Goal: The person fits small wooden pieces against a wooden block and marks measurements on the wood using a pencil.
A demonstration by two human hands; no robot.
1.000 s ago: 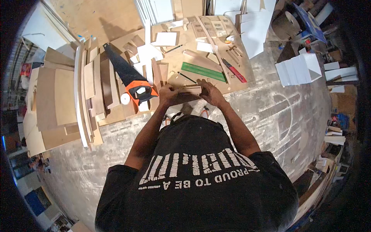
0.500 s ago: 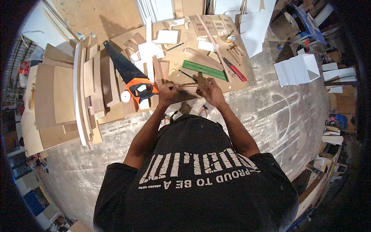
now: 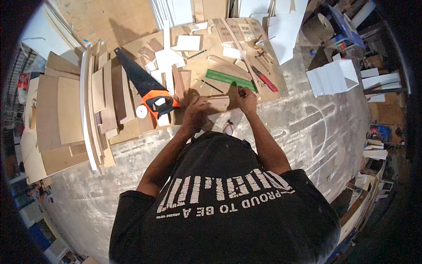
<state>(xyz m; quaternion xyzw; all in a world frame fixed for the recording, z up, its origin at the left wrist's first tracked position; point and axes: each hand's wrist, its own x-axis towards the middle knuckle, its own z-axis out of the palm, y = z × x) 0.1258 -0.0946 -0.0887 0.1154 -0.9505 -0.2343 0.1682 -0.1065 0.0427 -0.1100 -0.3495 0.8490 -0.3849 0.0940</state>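
Observation:
My left hand (image 3: 196, 111) is at the table's near edge, its fingers closed on the left end of a small wooden piece (image 3: 218, 103); motion blurs the fingertips. My right hand (image 3: 248, 101) is at the right of that piece, its fingers pinched together around something too small and dark to name. Just beyond the hands lie a dark pencil (image 3: 212, 86) and a green ruler (image 3: 226, 79). A red utility knife (image 3: 265, 79) rests to the right of the ruler. Left of my left hand lies a handsaw (image 3: 163, 104) with an orange and black handle.
The wooden work table (image 3: 281, 88) bears white offcuts (image 3: 189, 43), wood strips and a second pencil (image 3: 197, 54). A roll of white tape (image 3: 141, 111) sits beside the saw. Stacked boards (image 3: 70, 110) stand at the left. A white box-like piece (image 3: 334, 78) is on the floor at right.
My right hand has moved right, away from my left hand, and more of the wooden piece shows between them. My left hand has turned slightly and come a little nearer my body.

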